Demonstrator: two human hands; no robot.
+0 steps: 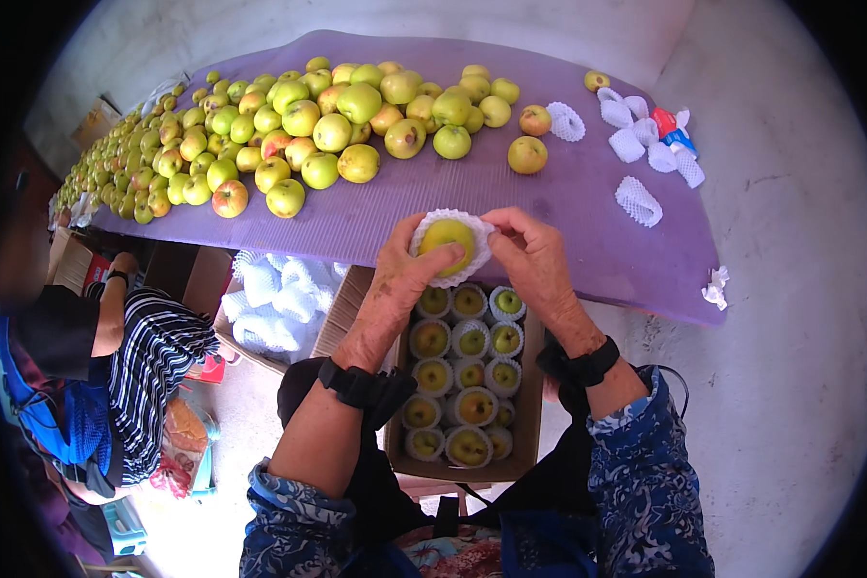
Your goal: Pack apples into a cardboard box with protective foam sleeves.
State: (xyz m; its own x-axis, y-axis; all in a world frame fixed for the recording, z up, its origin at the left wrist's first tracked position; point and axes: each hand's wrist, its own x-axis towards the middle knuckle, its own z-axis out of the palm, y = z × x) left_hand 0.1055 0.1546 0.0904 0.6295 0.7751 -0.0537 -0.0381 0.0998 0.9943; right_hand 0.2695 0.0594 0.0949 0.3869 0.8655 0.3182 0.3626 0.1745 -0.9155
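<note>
My left hand (401, 268) is closed round a yellow-green apple (446, 234), its thumb across the front. A white foam net sleeve (482, 249) wraps the apple, and my right hand (538, 268) pinches the sleeve's right edge between thumb and fingers. Both hands are above the far end of an open cardboard box (528, 433). Inside that box, rows of apples (474, 406) sit in white foam net sleeves. My hands and the held apple hide part of the table's front edge.
A purple-covered table (588, 250) carries a large heap of apples (332, 133). Loose foam sleeves (638, 201) and a red-and-blue wrapper (679, 137) lie at its right. A carton of foam sleeves (275, 299) stands left of the box. Another person (154, 356) sits at the left.
</note>
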